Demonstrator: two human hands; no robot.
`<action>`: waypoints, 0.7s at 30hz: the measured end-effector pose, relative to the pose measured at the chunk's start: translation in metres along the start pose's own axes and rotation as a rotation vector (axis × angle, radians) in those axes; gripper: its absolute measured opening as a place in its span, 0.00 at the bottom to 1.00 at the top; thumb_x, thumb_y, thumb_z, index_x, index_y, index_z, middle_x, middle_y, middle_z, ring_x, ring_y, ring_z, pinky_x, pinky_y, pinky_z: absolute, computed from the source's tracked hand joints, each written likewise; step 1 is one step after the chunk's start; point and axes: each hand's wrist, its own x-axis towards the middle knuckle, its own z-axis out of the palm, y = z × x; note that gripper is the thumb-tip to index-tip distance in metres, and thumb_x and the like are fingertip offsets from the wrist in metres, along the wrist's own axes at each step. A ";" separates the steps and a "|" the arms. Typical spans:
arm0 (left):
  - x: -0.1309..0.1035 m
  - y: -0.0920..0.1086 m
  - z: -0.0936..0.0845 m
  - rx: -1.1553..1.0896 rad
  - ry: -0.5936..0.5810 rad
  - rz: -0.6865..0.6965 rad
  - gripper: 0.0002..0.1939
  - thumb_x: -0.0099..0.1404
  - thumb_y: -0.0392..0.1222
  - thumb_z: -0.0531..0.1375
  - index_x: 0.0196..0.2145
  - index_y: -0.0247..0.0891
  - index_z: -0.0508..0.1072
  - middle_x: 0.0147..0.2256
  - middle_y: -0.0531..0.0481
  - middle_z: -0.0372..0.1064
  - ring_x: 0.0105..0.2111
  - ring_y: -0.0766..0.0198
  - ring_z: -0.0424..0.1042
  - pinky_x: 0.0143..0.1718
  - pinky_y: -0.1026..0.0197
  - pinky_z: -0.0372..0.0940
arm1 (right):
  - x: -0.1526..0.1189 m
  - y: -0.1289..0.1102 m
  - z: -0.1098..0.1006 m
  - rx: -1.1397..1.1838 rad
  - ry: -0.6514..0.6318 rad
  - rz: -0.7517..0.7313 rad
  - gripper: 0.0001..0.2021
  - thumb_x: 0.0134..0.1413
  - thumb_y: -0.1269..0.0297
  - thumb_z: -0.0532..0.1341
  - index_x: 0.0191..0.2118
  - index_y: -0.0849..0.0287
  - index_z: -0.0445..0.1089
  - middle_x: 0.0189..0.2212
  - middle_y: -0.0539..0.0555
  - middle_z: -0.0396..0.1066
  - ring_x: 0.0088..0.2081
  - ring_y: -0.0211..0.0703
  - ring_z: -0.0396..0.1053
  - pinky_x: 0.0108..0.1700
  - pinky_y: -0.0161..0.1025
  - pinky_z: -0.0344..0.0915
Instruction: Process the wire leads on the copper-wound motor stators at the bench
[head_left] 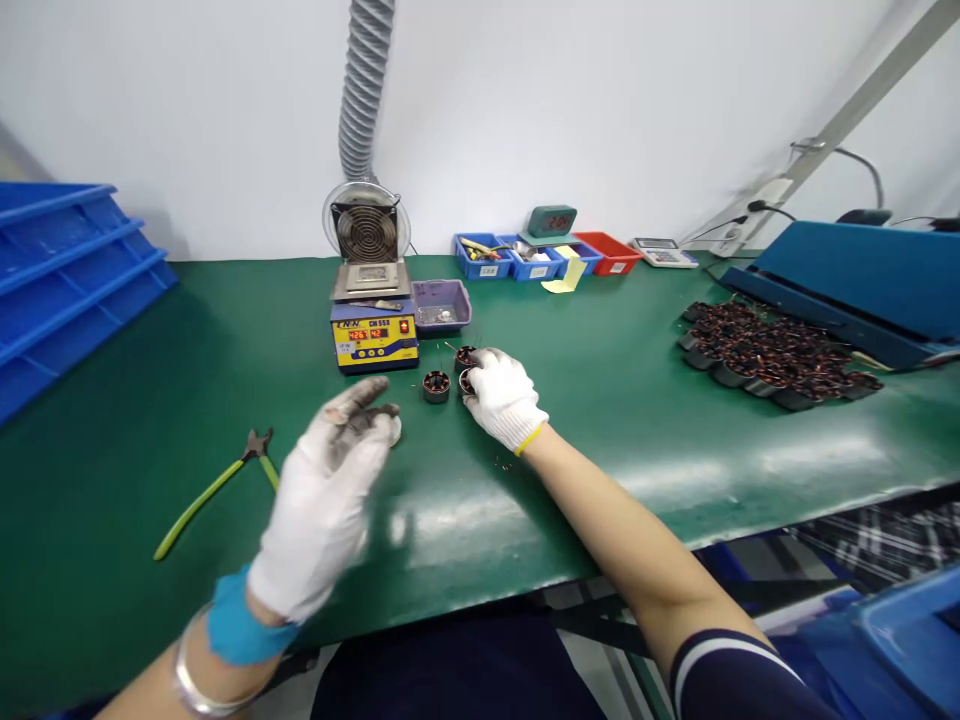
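Note:
My right hand [504,398], in a white glove with a yellow cuff edge, has its fingers closed on a small round motor stator [466,383] with copper windings, partly hidden by the fingers. A second stator [464,356] sits just behind it, and a third stator [436,387] stands to the left, apart from my hand. My left hand [330,480] hovers above the mat nearer to me, its gloved fingertips dark with dirt. Its fingers are loosely bent and apart, with nothing visible between them. Green-handled cutting pliers [253,447] lie open to its left.
A blue and yellow solder pot [375,335] stands behind, beside a purple tray [466,300]. Small blue bins [484,270], a red bin [609,262] and a calculator [664,253] line the wall. Many wound stators [772,350] cover the right side; blue trays [75,290] are stacked left.

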 end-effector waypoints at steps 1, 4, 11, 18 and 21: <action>0.001 -0.008 0.013 -0.040 -0.016 -0.042 0.27 0.52 0.61 0.66 0.46 0.44 0.74 0.46 0.45 0.73 0.42 0.50 0.76 0.39 0.53 0.75 | -0.009 0.000 -0.006 0.059 0.032 0.018 0.10 0.54 0.68 0.65 0.42 0.61 0.73 0.58 0.60 0.61 0.57 0.59 0.59 0.56 0.52 0.63; 0.003 -0.040 0.041 -0.237 -0.139 -0.292 0.30 0.56 0.65 0.62 0.51 0.48 0.69 0.51 0.44 0.69 0.39 0.53 0.76 0.28 0.56 0.73 | -0.041 -0.010 -0.025 0.277 0.170 -0.044 0.09 0.51 0.68 0.68 0.40 0.58 0.72 0.56 0.56 0.63 0.54 0.51 0.64 0.52 0.45 0.67; 0.000 -0.074 0.058 -0.456 -0.103 -0.606 0.25 0.58 0.67 0.57 0.37 0.41 0.71 0.28 0.50 0.72 0.26 0.63 0.71 0.23 0.63 0.65 | -0.094 -0.060 -0.045 0.298 0.075 -0.031 0.23 0.52 0.61 0.69 0.53 0.58 0.67 0.39 0.56 0.73 0.34 0.50 0.72 0.33 0.41 0.67; 0.001 -0.048 0.045 -0.640 0.035 -0.817 0.19 0.57 0.57 0.61 0.33 0.37 0.70 0.22 0.54 0.67 0.14 0.72 0.61 0.12 0.70 0.52 | -0.097 -0.032 -0.076 1.422 -0.060 0.149 0.26 0.57 0.52 0.66 0.56 0.61 0.64 0.32 0.53 0.73 0.25 0.37 0.70 0.25 0.31 0.65; 0.001 -0.042 0.047 -0.660 -0.028 -0.857 0.17 0.61 0.53 0.57 0.33 0.35 0.71 0.22 0.51 0.68 0.14 0.69 0.63 0.11 0.70 0.54 | -0.065 -0.020 -0.074 1.318 -0.028 0.166 0.19 0.53 0.57 0.67 0.48 0.62 0.71 0.37 0.56 0.74 0.33 0.41 0.72 0.32 0.34 0.69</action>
